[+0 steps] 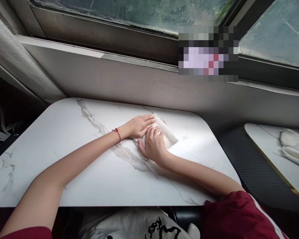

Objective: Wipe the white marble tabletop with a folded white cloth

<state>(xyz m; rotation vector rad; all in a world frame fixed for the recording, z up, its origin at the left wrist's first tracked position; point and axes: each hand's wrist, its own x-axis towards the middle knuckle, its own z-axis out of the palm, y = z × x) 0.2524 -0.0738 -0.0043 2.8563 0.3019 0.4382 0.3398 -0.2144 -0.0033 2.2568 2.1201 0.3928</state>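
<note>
A white wipe or paper towel with a jagged edge lies on a white marble-patterned table. My left hand reaches in from the left, a red string bracelet on its wrist. Its fingers are stretched out, with the fingertips resting on the wipe's upper left part. Close beside it, my right hand presses on the wipe with bent fingers, gripping part of it. The two hands touch or nearly touch. Under the hands, part of the wipe is hidden.
Behind the table rise a pale wall panel and a window. A second white table at the right bears a crumpled white item. White printed fabric shows below the front edge. A curtain hangs at the left.
</note>
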